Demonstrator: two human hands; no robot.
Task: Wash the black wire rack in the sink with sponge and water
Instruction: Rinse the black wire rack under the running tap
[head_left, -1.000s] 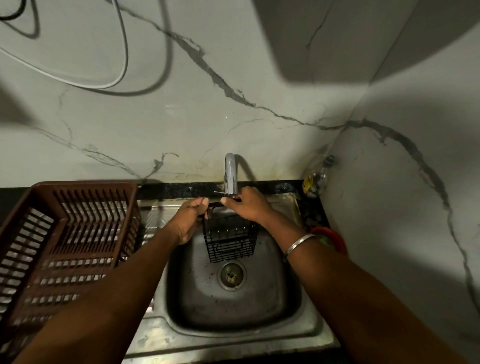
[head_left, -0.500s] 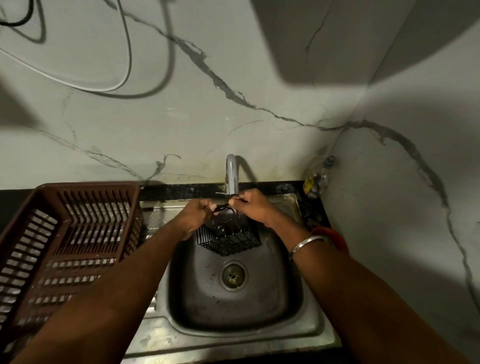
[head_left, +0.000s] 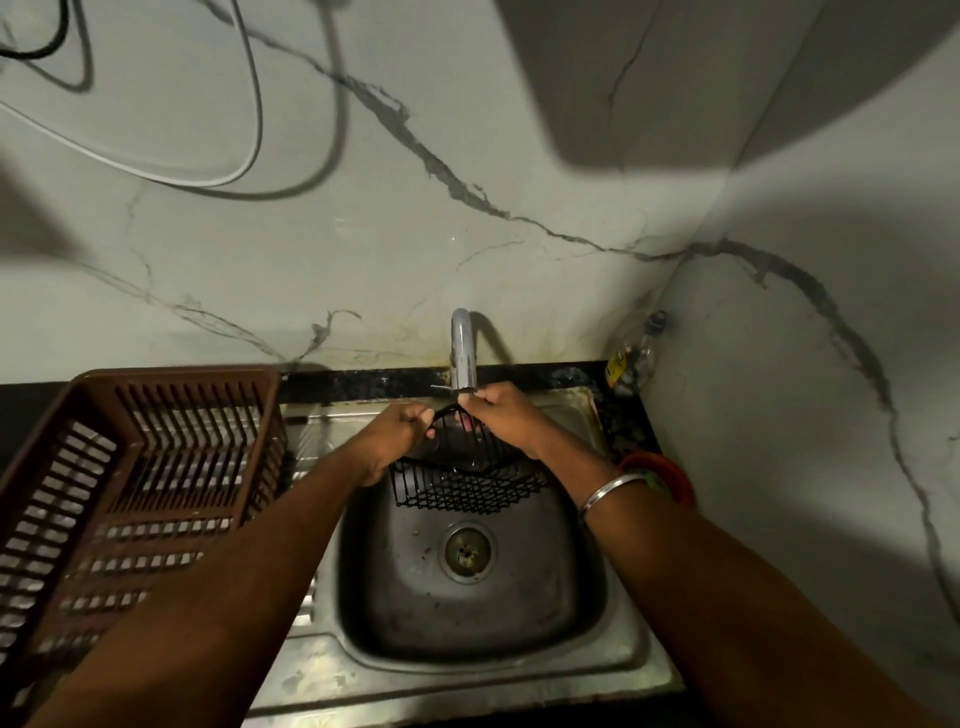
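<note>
Left hand (head_left: 397, 435) and right hand (head_left: 503, 422) grip black wire rack (head_left: 467, 493) between them, apparently tilted.

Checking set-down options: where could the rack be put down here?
Bare: sink floor around the drain, and the front rim. Crowded: under the tap, where the left hand and right hand grip the rack; the basket covers the drainboard.

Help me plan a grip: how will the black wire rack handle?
Probably stiff: black wire rack holds shape, gripped only at its top by left hand and right hand. Likely light: open mesh. Perhaps slippery under the tap.
</note>
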